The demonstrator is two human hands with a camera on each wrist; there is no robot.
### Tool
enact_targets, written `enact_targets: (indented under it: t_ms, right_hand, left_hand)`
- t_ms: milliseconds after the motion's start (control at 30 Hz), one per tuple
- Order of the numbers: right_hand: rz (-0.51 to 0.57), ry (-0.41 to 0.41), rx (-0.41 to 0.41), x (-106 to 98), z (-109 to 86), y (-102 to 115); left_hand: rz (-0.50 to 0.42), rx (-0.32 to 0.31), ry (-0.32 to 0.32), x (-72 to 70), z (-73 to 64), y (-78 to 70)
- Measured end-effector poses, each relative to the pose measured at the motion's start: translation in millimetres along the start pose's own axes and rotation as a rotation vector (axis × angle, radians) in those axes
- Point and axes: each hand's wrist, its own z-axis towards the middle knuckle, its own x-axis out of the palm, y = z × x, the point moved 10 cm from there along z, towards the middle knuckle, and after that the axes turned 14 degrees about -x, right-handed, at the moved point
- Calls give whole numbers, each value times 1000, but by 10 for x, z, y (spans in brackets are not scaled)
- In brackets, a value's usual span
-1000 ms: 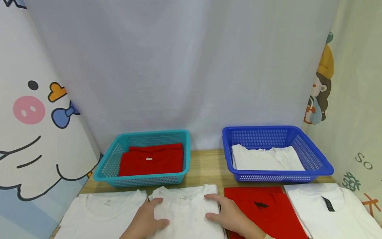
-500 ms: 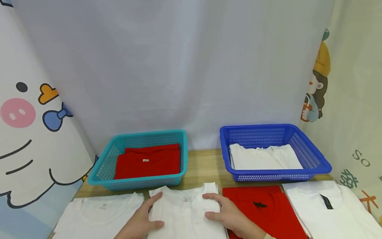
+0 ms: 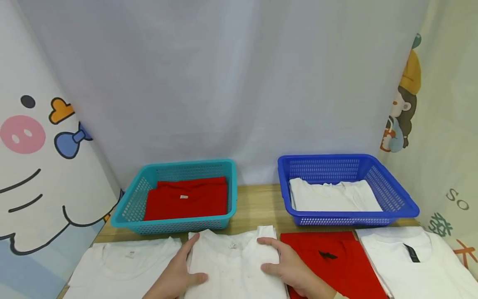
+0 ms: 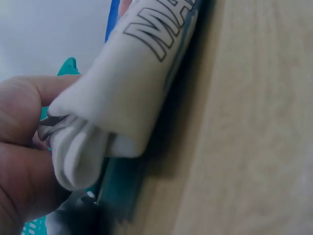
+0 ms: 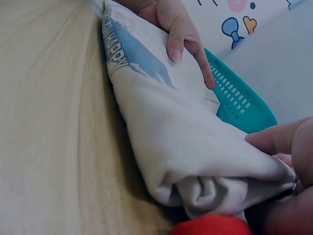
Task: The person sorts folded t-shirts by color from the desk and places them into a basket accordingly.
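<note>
Folded white shirt (image 3: 233, 272) gripped at both sides

It sits at six o'clock in the head view, the left hand (image 3: 177, 274) pinching its nine o'clock edge, the right hand (image 3: 291, 265) its three o'clock edge, both partly closed. At eleven o'clock from it, a teal basket (image 3: 179, 225) holds folded red clothing (image 3: 186, 208); at two, a blue basket (image 3: 343, 219) holds white clothing (image 3: 332, 200). Only the wrist views show its printed lettering (image 5: 117, 58), "HAPPY" reading from the right.

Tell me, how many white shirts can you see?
4: the left shirt, the middle shirt between the left hand and right hand, the far-right shirt, and the back shirt inside the blue basket. More may be hidden underneath.
</note>
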Motion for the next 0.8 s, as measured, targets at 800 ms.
enact_targets:
  t_ms: [800]
  right_hand:
    - [-48,-86,-99,-504,-293,754]
  left_hand:
    - [-160,274,-9,-67,-676,-738]
